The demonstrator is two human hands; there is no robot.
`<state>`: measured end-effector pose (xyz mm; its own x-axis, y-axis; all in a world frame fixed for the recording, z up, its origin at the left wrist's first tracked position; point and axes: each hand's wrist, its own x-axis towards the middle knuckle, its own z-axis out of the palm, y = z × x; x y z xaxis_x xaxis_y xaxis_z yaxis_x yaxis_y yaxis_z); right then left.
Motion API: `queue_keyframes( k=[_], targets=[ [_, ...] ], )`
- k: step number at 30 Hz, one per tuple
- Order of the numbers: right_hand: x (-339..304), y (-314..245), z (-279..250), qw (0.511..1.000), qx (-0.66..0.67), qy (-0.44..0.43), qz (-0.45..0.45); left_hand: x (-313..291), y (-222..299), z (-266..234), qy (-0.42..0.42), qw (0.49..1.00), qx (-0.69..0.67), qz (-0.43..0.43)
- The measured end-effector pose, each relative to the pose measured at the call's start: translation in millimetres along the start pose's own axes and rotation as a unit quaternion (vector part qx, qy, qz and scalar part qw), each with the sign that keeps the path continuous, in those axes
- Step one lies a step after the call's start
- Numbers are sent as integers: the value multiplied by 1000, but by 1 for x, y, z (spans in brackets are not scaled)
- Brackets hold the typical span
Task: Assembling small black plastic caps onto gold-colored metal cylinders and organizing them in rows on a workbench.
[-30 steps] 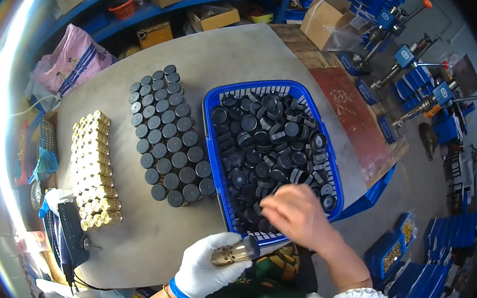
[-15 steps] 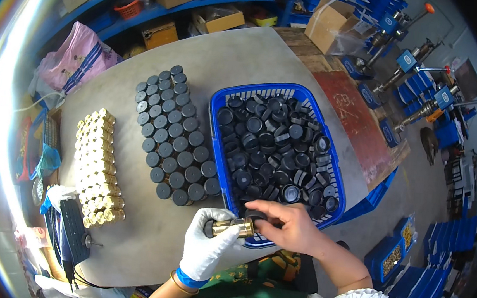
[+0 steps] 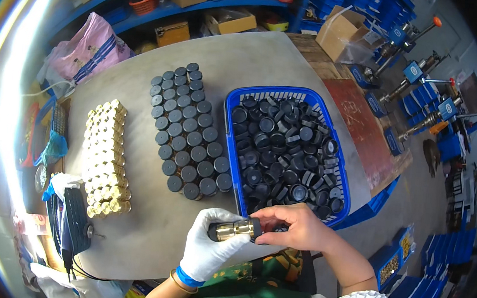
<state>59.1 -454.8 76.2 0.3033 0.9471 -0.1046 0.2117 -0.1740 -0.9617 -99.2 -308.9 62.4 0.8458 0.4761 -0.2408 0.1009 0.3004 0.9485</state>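
The fitting [image 3: 232,230] is gold-coloured with black ends. The left hand [image 3: 205,253] wears white, banded blue at the wrist. The basket [image 3: 230,137] is blue, its caps [image 3: 265,124] black. A pink bag [image 3: 87,44] carries dark blue stripes.

Workshop, lever-handled presses [image 3: 412,72], blue shelves [image 3: 244,2], stacked bins [image 3: 435,246], rows of metal parts [image 3: 105,158]

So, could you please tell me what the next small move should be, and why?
I'd probably press the round black plastic-looking cap home with the bare right hand: it grips that cap at the right end of the shiny brass-coloured cylinder, which the white-gloved left hand holds.
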Motion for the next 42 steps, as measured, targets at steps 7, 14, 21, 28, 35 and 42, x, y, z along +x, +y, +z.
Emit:
queue_keyframes(
  k=[7, 14, 21, 28, 35, 42],
  targets=[
    [4, 2, 13, 902, -288, 40, -320, -1, 10, -8, 17, 991, -73, -111],
    [4, 4, 3, 988, -123, -88, 25, -8, 1, -9, -18, 998, -38, -45],
    [8, 0, 21, 970, -172, 44, -166, -20, 3, -13, -14, 999, 39, 27],
    [28, 1, 8, 928, -306, 116, -180, -24, 10, -32, 125, 843, 416, 318],
    [39, 51, -26, 810, -556, 186, -29, 32, -44, -81, 267, 847, 437, 144],
    [45, 20, -18, 956, -167, 241, 19, 32, -54, -80, 242, 883, 392, 93]
  ],
)
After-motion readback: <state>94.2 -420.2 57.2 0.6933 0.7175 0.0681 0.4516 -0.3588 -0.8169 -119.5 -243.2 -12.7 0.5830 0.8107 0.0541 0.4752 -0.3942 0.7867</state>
